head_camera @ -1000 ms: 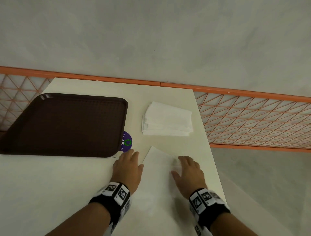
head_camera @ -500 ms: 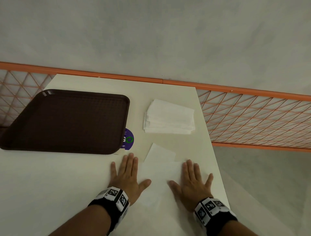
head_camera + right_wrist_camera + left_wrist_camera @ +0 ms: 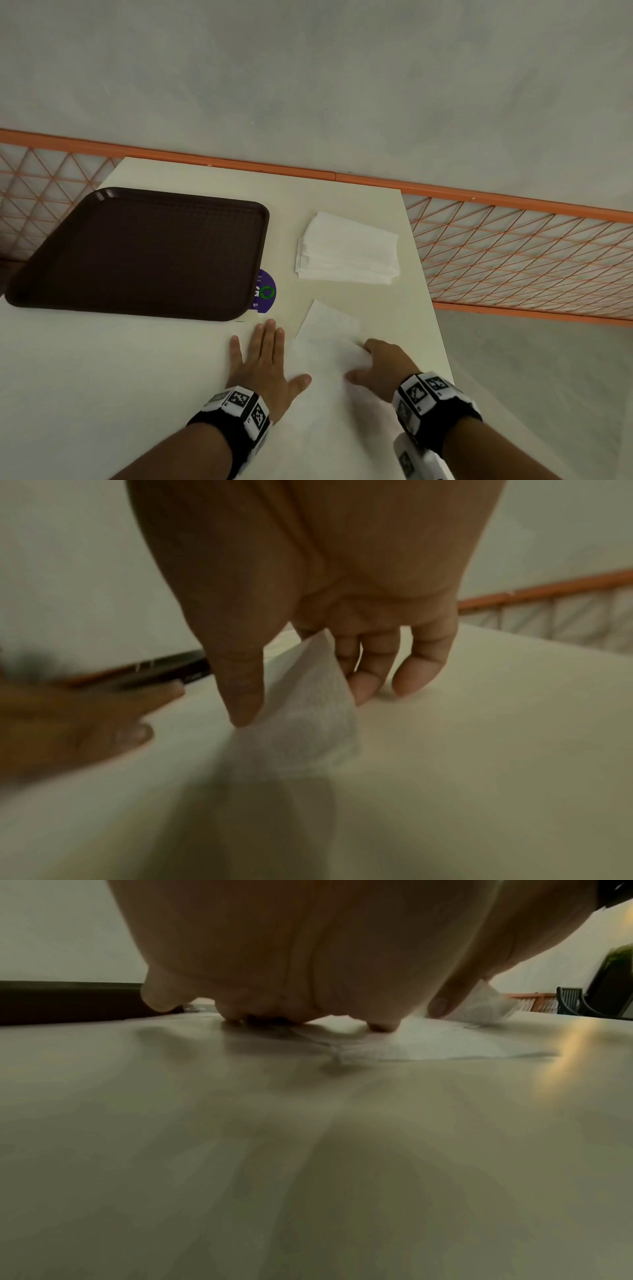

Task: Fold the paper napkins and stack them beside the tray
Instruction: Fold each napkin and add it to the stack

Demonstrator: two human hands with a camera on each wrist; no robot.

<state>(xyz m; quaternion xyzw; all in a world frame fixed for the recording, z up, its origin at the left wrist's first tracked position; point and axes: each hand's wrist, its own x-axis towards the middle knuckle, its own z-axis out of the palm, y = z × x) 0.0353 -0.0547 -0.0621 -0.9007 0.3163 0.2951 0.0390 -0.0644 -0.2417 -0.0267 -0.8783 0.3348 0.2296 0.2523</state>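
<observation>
While the brown tray point(image 3: 137, 253) lies at the far left of the white table point(image 3: 102, 377), a purple sticker point(image 3: 265, 291) peeks out from under its right edge. Just below it, the left hand point(image 3: 263, 363) presses flat, fingers straight, on the left part of the loose napkin point(image 3: 325, 342). Right of that, the right hand point(image 3: 383, 363) pinches the napkin's right edge between thumb and curled fingers, lifting it. Beyond them, beside the tray, sits the stack of folded napkins point(image 3: 349, 253).
</observation>
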